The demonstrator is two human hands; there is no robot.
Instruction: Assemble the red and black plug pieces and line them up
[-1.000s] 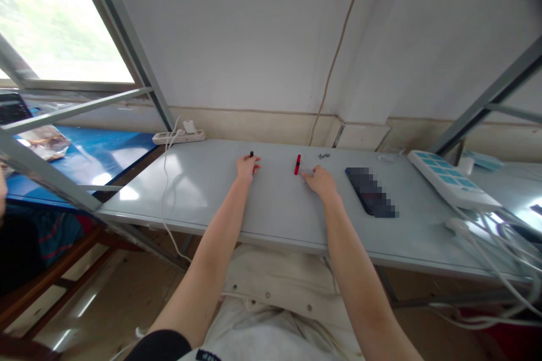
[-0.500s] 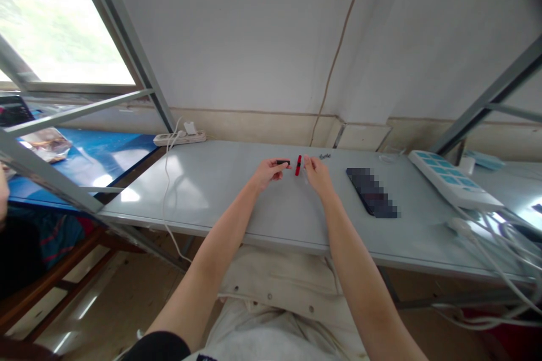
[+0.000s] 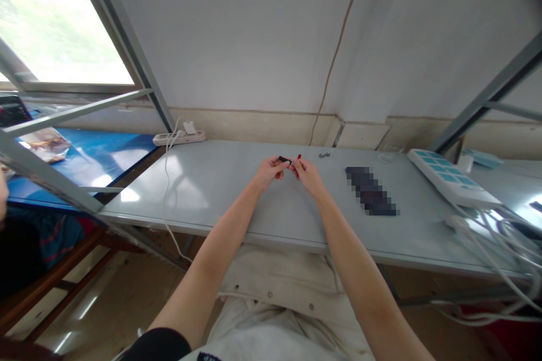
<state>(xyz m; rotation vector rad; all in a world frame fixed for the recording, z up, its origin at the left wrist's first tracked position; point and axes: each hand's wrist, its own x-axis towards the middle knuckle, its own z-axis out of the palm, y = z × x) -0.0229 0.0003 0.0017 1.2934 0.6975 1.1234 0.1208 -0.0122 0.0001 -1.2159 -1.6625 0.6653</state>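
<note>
My left hand point(image 3: 269, 172) is closed in a pinch around a short black stick-like piece point(image 3: 284, 159), its right end pointing at my other hand. Close beside it, my right hand point(image 3: 308, 174) has its fingers pressed together near that end. Whatever they grip is hidden or too small to name. Just behind the right fingertips shows the tip of a small red piece point(image 3: 299, 156); the rest of it is covered by the hand. A little pile of small dark bits point(image 3: 324, 155) lies on the desk to the right of the right hand.
On the grey desk point(image 3: 228, 197), a pixelated dark phone-like slab point(image 3: 372, 192) lies to the right. Farther right is a large white-and-blue power strip point(image 3: 455, 177) with cables. Another power strip point(image 3: 180, 137) with a hanging white cord stands back left. Metal frame bars flank the desk.
My right hand has moved left to meet my left hand, and now covers most of the red stick that lay between them. My left hand has stayed nearly in place with the black piece.
</note>
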